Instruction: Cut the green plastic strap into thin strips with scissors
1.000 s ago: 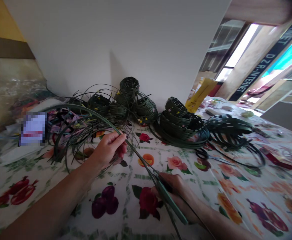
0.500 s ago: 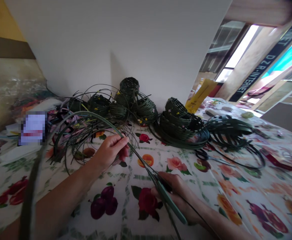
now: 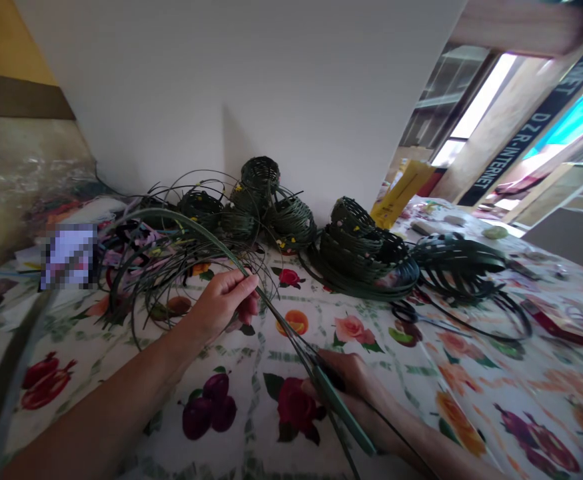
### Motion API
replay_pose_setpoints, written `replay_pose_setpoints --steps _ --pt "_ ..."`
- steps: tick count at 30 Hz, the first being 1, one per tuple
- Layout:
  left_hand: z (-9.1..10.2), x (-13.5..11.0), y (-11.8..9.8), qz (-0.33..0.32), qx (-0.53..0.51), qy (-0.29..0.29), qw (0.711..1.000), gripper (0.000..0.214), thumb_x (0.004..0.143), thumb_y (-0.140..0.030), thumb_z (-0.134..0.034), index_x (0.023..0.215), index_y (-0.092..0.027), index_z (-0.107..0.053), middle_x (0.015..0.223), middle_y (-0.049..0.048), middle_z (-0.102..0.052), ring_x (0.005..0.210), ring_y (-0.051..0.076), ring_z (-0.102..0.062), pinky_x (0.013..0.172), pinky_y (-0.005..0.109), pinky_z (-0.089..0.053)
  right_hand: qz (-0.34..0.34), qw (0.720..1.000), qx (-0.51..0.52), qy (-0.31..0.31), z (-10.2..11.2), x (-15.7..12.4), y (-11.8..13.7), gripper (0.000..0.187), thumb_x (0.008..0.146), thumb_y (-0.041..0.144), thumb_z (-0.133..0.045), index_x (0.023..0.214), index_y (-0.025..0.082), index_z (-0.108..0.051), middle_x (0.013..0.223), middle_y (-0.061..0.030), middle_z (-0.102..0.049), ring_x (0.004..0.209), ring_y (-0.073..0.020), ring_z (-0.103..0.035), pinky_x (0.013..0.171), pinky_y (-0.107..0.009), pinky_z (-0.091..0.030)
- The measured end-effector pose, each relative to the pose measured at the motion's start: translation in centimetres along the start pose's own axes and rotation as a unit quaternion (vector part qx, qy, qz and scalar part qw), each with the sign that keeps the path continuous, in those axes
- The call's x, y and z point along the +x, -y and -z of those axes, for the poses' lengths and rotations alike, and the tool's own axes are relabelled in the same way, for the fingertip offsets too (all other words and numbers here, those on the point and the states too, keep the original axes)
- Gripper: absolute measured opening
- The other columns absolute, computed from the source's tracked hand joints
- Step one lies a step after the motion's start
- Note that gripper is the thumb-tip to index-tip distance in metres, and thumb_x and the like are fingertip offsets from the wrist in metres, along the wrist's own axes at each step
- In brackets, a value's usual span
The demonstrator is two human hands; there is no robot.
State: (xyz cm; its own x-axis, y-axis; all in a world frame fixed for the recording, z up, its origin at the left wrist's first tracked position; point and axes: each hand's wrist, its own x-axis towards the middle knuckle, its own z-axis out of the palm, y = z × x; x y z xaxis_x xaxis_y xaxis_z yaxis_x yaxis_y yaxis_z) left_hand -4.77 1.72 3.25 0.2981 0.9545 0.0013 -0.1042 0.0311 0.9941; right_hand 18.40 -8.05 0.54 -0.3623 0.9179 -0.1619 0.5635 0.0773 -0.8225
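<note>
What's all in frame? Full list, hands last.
small woven baskets: about five, dark green, clustered at the back against the wall
stacked baskets: one stack, dark green, right of the cluster
flat-strip coil: one, dark green, right of the stack
loose strips: tangled pile, dark green, back left
scissors: one pair, black, lying before the stack
box: one, yellow, far right by the wall
tablecloth: one, white with fruit and flower print, over the table
long strip: one, green, arcing from the pile to both hands
teal-handled tool: one, in the right hand
left hand: pinching the long strip
right hand: gripping the teal-handled tool, at the long strip's near end
</note>
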Motion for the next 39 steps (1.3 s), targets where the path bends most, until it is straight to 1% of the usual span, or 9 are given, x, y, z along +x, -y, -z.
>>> replay_pose_setpoints --steps 4,8,10,16,25,29,32,35,39 --pt "0.2 0.1 -0.2 0.016 -0.006 0.003 1.0 0.033 0.082 -0.043 -0.062 0.063 -0.016 -0.056 0.05 0.001 -0.061 0.039 0.011 -0.054 0.039 0.021 -0.04 0.006 1.0 0.016 0.015 0.4 0.0 0.7 0.036 0.09 0.047 -0.055 0.07 0.019 -0.043 0.065 0.0048 -0.044 0.061 -0.0109 -0.037 0.052 -0.022 -0.03" --pt "0.7 0.3 -1.0 -0.012 0.002 -0.052 0.999 0.031 0.08 -0.042 -0.064 0.065 -0.016 -0.055 0.053 0.0005 -0.062 0.041 0.01 -0.054 0.041 0.02 -0.041 -0.002 1.0 -0.002 0.012 0.4 0.0 0.8 0.035 0.09 0.045 -0.056 0.071 0.018 -0.045 0.066 0.0046 -0.044 0.062 -0.0112 -0.037 0.052 -0.022 -0.031" --pt "0.8 0.4 -1.0 -0.018 0.012 -0.061 0.998 0.03 0.08 -0.04 -0.065 0.064 -0.016 -0.054 0.052 -0.0004 -0.06 0.04 0.009 -0.053 0.04 0.019 -0.039 -0.01 1.0 -0.016 -0.001 0.3 0.0 0.7 0.036 0.089 0.047 -0.057 0.071 0.018 -0.046 0.066 0.0045 -0.045 0.062 -0.0112 -0.037 0.052 -0.022 -0.031" --pt "0.6 0.4 -0.1 0.0 0.006 -0.033 0.999 0.029 0.081 -0.038 -0.064 0.064 -0.016 -0.054 0.052 -0.0001 -0.06 0.04 0.009 -0.053 0.04 0.019 -0.04 -0.017 1.0 -0.014 -0.017 0.0 -0.2 0.8 0.035 0.089 0.048 -0.058 0.073 0.018 -0.05 0.066 0.0045 -0.049 0.061 -0.0107 -0.038 0.051 -0.021 -0.03" --pt "0.5 0.4 0.0 0.004 -0.012 -0.035 0.999 0.029 0.079 -0.039 -0.066 0.065 -0.016 -0.054 0.05 -0.0007 -0.06 0.038 0.009 -0.052 0.037 0.019 -0.037 -0.041 0.999 -0.026 0.0 0.0 -0.1 0.7 0.035 0.087 0.045 -0.058 0.069 0.017 -0.047 0.063 0.0048 -0.044 0.059 -0.0101 -0.035 0.049 -0.021 -0.028" --pt "0.6 0.6 0.1 0.008 -0.007 -0.036 0.999 0.028 0.08 -0.038 -0.065 0.065 -0.016 -0.054 0.051 -0.0011 -0.06 0.039 0.009 -0.052 0.039 0.019 -0.039 -0.045 0.998 -0.034 -0.007 -0.2 -0.1 0.6 0.034 0.087 0.044 -0.056 0.068 0.017 -0.047 0.062 0.0044 -0.042 0.059 -0.0104 -0.034 0.048 -0.021 -0.027" --pt "0.6 0.6 0.0 0.01 -0.003 -0.036 0.999 0.029 0.08 -0.038 -0.065 0.065 -0.016 -0.053 0.051 -0.0011 -0.06 0.039 0.009 -0.052 0.039 0.019 -0.039 -0.048 0.999 -0.018 -0.003 -0.2 0.0 0.7 0.033 0.088 0.043 -0.055 0.068 0.017 -0.047 0.063 0.0039 -0.045 0.059 -0.0103 -0.036 0.048 -0.021 -0.029" --pt "0.5 0.6 0.1 0.011 -0.008 -0.035 0.999 0.029 0.08 -0.038 -0.064 0.065 -0.016 -0.053 0.051 -0.0015 -0.06 0.038 0.009 -0.051 0.039 0.019 -0.038 -0.042 0.999 0.004 -0.003 -0.2 0.1 0.8 0.032 0.088 0.042 -0.056 0.07 0.018 -0.048 0.065 0.0033 -0.049 0.06 -0.0104 -0.039 0.049 -0.02 -0.031" --pt "0.2 0.4 0.7 0.029 -0.012 -0.01 0.999 0.03 0.082 -0.041 -0.062 0.066 -0.017 -0.053 0.051 -0.0013 -0.059 0.038 0.009 -0.051 0.035 0.019 -0.031 -0.017 1.0 -0.008 -0.011 0.0 0.1 0.9 0.033 0.088 0.045 -0.058 0.072 0.018 -0.048 0.065 0.0045 -0.046 0.061 -0.0106 -0.037 0.051 -0.02 -0.03"
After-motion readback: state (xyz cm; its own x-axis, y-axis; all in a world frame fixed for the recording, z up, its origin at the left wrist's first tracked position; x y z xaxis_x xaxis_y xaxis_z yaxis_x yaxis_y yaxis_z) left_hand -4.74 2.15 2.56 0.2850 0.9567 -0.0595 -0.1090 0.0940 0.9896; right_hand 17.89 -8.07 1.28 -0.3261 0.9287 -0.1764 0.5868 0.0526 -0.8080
